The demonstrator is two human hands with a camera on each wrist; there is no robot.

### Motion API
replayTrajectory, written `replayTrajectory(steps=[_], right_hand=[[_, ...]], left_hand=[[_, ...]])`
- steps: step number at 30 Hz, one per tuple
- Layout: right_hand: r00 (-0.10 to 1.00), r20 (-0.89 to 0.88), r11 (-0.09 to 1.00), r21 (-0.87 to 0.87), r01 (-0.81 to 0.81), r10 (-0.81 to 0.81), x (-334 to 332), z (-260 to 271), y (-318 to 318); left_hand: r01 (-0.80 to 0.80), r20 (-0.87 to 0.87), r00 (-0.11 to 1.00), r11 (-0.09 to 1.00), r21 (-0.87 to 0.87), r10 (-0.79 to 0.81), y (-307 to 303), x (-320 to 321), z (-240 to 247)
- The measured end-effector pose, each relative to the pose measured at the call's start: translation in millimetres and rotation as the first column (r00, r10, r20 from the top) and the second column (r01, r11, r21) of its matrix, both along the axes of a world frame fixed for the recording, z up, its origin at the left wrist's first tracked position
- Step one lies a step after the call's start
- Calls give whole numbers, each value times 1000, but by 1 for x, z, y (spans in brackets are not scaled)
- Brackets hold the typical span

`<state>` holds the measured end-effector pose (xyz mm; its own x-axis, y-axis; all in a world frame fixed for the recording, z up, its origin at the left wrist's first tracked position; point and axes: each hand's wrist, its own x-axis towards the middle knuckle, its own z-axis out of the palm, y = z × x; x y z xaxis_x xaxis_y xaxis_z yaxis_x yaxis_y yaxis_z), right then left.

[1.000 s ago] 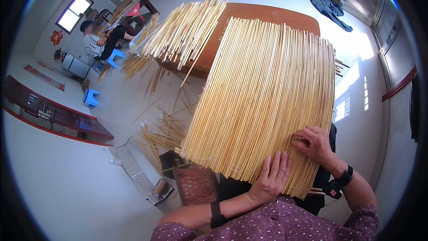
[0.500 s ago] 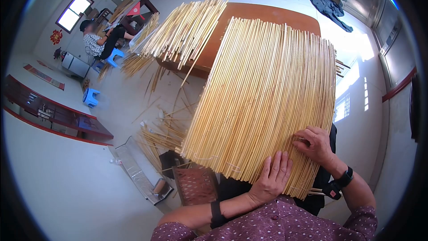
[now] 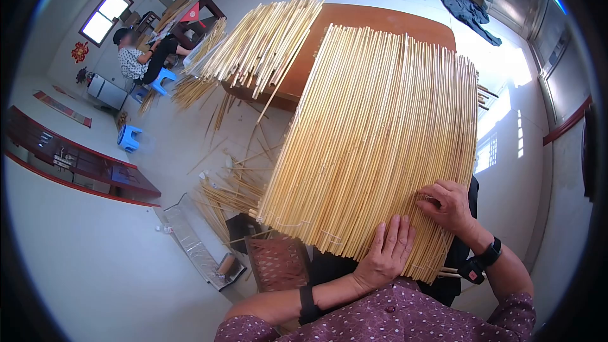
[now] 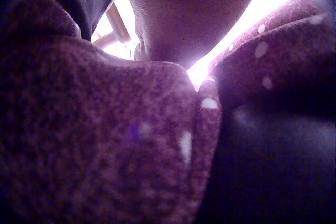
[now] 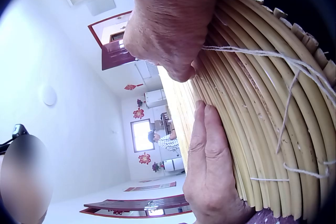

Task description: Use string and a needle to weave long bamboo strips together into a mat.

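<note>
A mat of long straw-coloured reed stalks (image 3: 367, 133) lies across the person's lap and over the table's near end. The left hand (image 3: 386, 247) rests flat on its near part, fingers straight and close together. Just to the right, the right hand (image 3: 446, 206) bends over the stalks with curled fingers, its fingertips down at the mat. White string (image 5: 252, 52) runs across the stalks to the right hand's curled fingers in the right wrist view; the pinch itself is hidden. Shorter string ends (image 5: 304, 171) lie along the near edge. Mostly dotted purple cloth (image 4: 105, 129) fills the left wrist view.
A brown table (image 3: 386, 16) stands under the mat's far part, with a heap of loose reeds (image 3: 272, 38) on its left. More reeds (image 3: 231, 199) lie on the floor at left, beside a woven-seat chair (image 3: 278, 263). Another person (image 3: 136, 60) sits at the far left.
</note>
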<state>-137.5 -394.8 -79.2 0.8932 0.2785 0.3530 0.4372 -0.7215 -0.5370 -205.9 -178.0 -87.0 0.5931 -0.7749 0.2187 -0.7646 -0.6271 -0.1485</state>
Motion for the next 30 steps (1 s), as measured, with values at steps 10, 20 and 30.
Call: replayTrajectory(steps=[10, 20, 30], right_hand=[[1000, 10, 1000, -2, 0, 0, 0, -1, 0], [1000, -8, 1000, -8, 5, -5, -1, 0, 0], [1000, 22, 1000, -2, 2, -2, -1, -3, 0]], left_hand=[[-1, -7, 1000, 1000, -6, 1, 0, 0, -1], [0, -8, 1000, 1000, -7, 0, 0, 0, -1], [-4, -16, 1000, 1000, -4, 4, -1, -1, -1]])
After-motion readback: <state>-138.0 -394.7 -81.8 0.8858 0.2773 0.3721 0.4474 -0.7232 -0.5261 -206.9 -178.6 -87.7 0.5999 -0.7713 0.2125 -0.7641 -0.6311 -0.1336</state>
